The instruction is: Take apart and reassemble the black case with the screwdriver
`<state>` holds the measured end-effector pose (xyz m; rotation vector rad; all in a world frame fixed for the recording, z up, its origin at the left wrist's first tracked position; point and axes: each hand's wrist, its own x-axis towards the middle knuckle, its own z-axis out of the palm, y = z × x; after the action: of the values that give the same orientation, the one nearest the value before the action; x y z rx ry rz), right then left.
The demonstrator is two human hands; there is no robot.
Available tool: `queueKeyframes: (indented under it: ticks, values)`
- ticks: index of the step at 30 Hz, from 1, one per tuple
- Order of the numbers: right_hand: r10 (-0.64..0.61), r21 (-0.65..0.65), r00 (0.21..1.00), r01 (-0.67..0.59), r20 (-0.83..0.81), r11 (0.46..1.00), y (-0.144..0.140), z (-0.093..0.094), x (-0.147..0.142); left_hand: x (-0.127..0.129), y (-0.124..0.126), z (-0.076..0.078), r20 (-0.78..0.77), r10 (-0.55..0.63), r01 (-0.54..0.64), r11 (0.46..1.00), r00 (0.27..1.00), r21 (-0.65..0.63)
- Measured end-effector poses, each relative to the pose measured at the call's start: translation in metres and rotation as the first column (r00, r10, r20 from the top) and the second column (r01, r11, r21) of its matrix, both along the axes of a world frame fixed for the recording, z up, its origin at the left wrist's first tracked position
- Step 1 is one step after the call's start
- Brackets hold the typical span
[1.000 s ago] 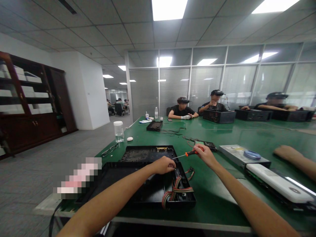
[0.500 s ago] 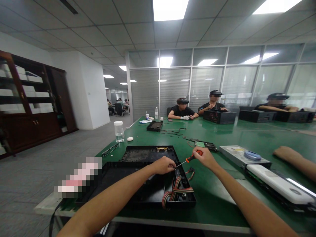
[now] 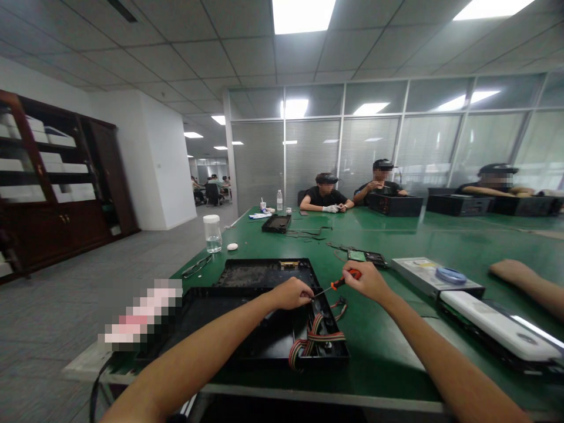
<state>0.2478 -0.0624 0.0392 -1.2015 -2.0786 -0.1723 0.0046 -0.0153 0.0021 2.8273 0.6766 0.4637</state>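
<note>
Screwdriver tip lowered since a second ago, now beside left hand's fingertips, at right side of black casing on green worktop. Right hand wrapped round handle. Left fingers bunched; whether pinching anything, cannot tell.

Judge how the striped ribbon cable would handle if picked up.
The striped ribbon cable would likely flop, since it bends in loose loops. Its thin, flat band suggests little weight. It may snag on the black tray, whose rim it crosses.
</note>
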Motion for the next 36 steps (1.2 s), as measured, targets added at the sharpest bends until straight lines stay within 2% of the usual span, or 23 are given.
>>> queueKeyframes:
  ticks: [8, 15, 24, 27, 32, 36]
  values:
    - [-0.002, 0.015, 0.985, -0.001, 0.174, 1.0, -0.016, 0.018, -0.021, 0.0, -0.003, 0.002, -0.011, 0.013, -0.013, 1.0, 1.0, 0.02]
    - [-0.051, 0.016, 0.979, 0.049, 0.195, 0.999, -0.013, 0.024, -0.023, -0.001, -0.008, 0.005, -0.015, 0.023, -0.022, 0.999, 1.0, 0.045]
    - [-0.025, 0.023, 0.911, 0.016, 0.412, 1.0, -0.013, 0.055, -0.058, -0.003, -0.004, 0.002, 0.008, 0.014, -0.014, 1.0, 1.0, 0.01]
    - [-0.04, -0.02, 0.895, 0.055, 0.444, 0.998, -0.01, 0.065, -0.068, -0.004, -0.004, 0.001, 0.02, 0.013, -0.013, 1.0, 1.0, 0.005]
    - [-0.107, -0.16, 0.882, 0.2, 0.458, 0.967, -0.004, 0.08, -0.079, -0.004, -0.003, 0.001, 0.018, 0.019, -0.019, 1.0, 1.0, 0.003]
    - [0.004, -0.288, 0.92, 0.119, 0.392, 0.95, 0.004, 0.083, -0.085, -0.003, -0.003, 0.0, 0.013, 0.022, -0.022, 1.0, 1.0, 0.012]
